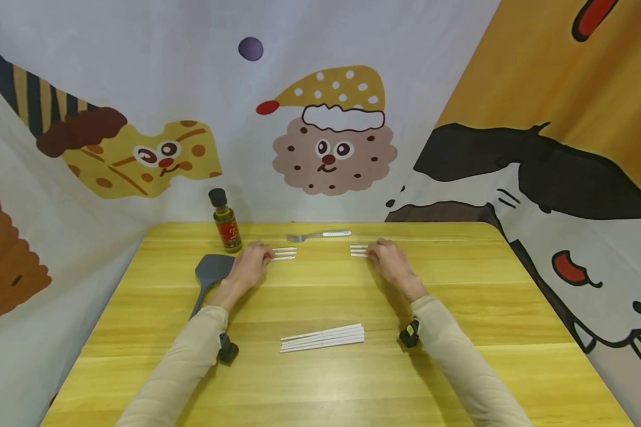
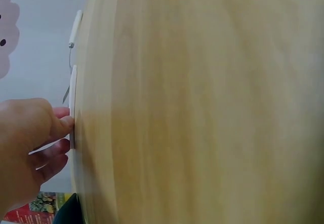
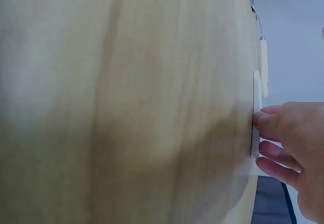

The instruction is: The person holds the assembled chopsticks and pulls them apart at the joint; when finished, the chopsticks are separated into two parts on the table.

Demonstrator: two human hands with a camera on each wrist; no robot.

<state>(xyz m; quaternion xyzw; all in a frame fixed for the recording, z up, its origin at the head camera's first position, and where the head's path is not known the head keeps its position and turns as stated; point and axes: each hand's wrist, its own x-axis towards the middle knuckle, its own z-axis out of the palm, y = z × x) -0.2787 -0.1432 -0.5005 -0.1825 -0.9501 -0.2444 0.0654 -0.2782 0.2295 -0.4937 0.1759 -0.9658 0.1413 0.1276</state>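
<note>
At the back left of the table, my left hand (image 1: 251, 263) pinches a thin white stick (image 2: 73, 88) between thumb and fingers; it lies in a short row of three white sticks (image 1: 285, 258). Across the gap, my right hand (image 1: 390, 261) has thumb and fingertips on a white stick (image 3: 257, 87), part of a matching row of three white sticks (image 1: 358, 255). The outer ends of both rows are hidden by the hands in the head view. A fork (image 1: 335, 233) with a white handle lies just behind, between the two rows.
A bundle of longer white sticks (image 1: 323, 339) lies in the front middle of the table (image 1: 459, 367). Beside my left hand are a grey spatula (image 1: 212, 268) and an upright bottle (image 1: 228, 228) with a black cap. A printed curtain (image 1: 192, 71) hangs behind the back edge.
</note>
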